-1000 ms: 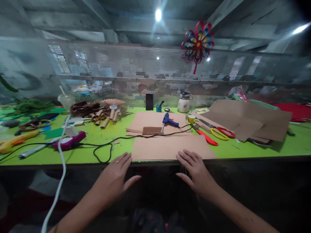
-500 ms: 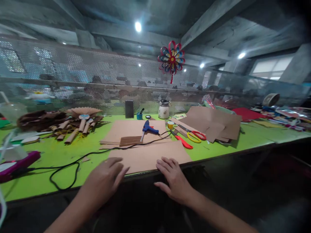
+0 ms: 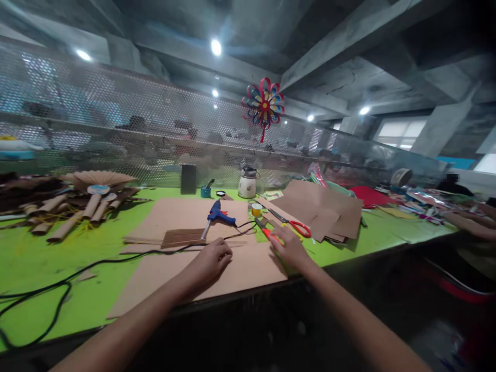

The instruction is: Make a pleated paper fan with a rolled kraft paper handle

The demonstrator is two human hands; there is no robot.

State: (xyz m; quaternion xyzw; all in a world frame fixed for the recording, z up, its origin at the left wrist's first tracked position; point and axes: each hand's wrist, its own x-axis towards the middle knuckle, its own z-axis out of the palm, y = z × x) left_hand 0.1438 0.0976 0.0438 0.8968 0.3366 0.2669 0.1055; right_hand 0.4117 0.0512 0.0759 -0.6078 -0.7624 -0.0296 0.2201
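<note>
My right hand is closed over the red handle of a knife, whose dark blade points away toward a yellow spool. Just beyond the fingers lie scissors with red and yellow handles, partly covered by the hand. My left hand rests with curled fingers on a light brown paper sheet at the table's front edge; nothing shows in it. Ahead of it are a pleated strip of brown paper and a blue glue gun lying on stacked paper.
A black cord crosses the green table. Paper fans with rolled handles lie at left, brown sheets at right. A white jug stands behind. Another person's arm reaches in at far right.
My right hand has moved forward onto the knife's red handle. My left hand has moved right over the paper, its fingers now curled. The view has turned right.
</note>
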